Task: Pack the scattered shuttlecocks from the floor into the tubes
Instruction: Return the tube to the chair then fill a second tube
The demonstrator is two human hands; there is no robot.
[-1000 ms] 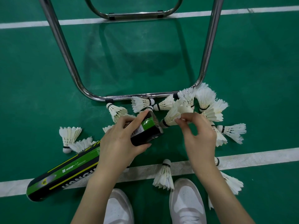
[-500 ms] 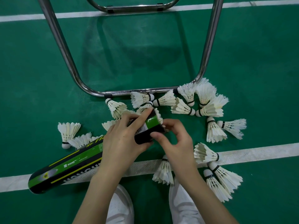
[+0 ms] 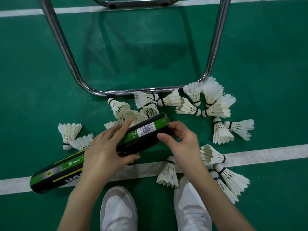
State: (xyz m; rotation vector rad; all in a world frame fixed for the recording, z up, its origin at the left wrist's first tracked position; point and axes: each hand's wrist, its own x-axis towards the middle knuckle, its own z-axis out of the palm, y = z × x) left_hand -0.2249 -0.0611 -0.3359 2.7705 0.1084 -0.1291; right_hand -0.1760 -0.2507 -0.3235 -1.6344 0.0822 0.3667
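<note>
A long green and black shuttlecock tube (image 3: 143, 134) lies slanted over the court floor, its far end up and right. My left hand (image 3: 106, 152) grips the tube around its middle. My right hand (image 3: 181, 142) holds the tube's upper end, thumb on the near side and fingers curled over the rim. Several white feather shuttlecocks lie scattered around: one (image 3: 69, 132) at the left, one (image 3: 168, 174) by my right shoe, a cluster (image 3: 211, 104) at the upper right. The tube's opening is hidden from me.
A chrome tubular chair frame (image 3: 70, 64) stands just beyond the shuttlecocks, its base bar (image 3: 143, 90) touching some of them. A white court line (image 3: 266, 154) runs across under the tube. My two white shoes (image 3: 118, 209) are at the bottom.
My right hand brought a shuttlecock from the right pile to the tube's end and now holds that end; the shuttlecock is out of sight. The tube's upper end shifted slightly right.
</note>
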